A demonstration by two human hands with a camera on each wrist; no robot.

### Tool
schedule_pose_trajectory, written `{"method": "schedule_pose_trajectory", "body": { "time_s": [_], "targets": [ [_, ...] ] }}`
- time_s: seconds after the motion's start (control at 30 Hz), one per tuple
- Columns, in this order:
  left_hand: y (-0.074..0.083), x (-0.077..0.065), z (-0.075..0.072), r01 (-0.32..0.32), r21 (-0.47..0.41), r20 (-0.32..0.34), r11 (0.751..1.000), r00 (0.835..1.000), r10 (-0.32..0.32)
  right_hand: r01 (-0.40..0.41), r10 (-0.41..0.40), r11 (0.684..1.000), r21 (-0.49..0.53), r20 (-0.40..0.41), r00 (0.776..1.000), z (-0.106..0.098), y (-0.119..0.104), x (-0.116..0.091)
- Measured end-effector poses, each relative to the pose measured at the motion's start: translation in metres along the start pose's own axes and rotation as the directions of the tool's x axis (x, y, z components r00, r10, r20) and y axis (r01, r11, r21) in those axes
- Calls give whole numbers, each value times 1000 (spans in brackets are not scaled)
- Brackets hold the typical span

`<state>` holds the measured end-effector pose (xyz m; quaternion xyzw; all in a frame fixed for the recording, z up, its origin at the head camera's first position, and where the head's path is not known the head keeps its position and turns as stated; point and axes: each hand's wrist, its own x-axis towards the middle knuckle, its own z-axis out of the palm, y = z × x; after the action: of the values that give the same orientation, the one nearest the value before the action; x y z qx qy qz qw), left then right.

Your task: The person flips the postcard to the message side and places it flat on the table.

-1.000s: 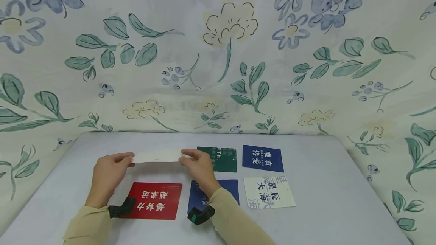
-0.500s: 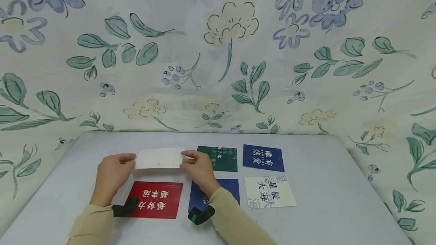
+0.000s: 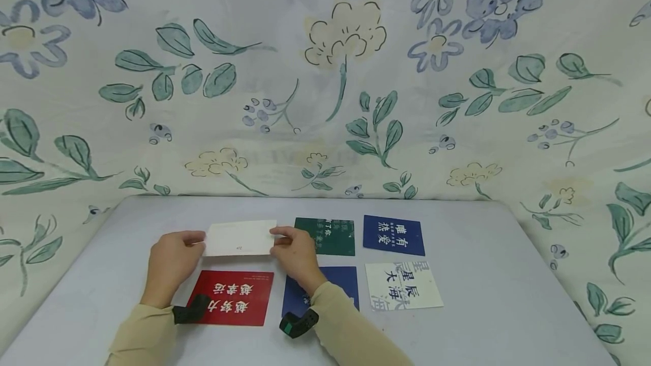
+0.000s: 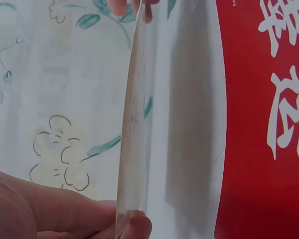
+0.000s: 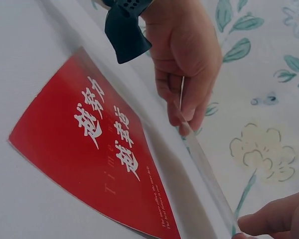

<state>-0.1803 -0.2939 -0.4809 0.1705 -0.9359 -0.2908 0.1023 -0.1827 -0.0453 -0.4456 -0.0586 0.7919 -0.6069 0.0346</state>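
A card with a cream-white face (image 3: pixel 241 239) is held up at the back left of the table. My left hand (image 3: pixel 173 261) pinches its left end, and my right hand (image 3: pixel 300 253) pinches the right end between thumb and fingers. Seen nearly edge-on in the left wrist view, the card (image 4: pixel 131 129) stands above the table and casts a shadow. Just nearer lies a red card (image 3: pixel 229 301) with white lettering, its lower left partly covered by the left wrist camera. Under my right wrist is a blue card (image 3: pixel 335 281), partly hidden.
A green card (image 3: pixel 335 239) lies right beside my right hand, partly covered by it. Farther right are a dark blue card (image 3: pixel 394 236) and a cream card with blue lettering (image 3: pixel 403 287). Behind the white table (image 3: pixel 483 298) hangs a floral cloth (image 3: pixel 285 83).
The cream-white card has tilted, so more of its face shows from above, and its near edge sits lower. My left hand has shifted slightly right; my right hand has barely moved.
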Motion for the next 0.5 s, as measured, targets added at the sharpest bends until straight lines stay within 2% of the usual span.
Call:
{"method": "schedule_pose_trajectory", "body": {
  "time_s": [0.13, 0.37, 0.5],
  "targets": [
    [9, -7, -6, 16, 10, 31, 1000, 999, -17, 18, -18, 999, -33, -1, 1000, 0, 0, -1],
    [55, -34, -37, 56, -20, 95, 998, 994, -54, 57, -58, 994, -92, -5, 998, 2, 0, -2],
    [65, -40, -43, 55, -15, 113, 998, 992, -53, 67, -68, 990, -120, -2, 998, 2, 2, -3]
  ]
}}
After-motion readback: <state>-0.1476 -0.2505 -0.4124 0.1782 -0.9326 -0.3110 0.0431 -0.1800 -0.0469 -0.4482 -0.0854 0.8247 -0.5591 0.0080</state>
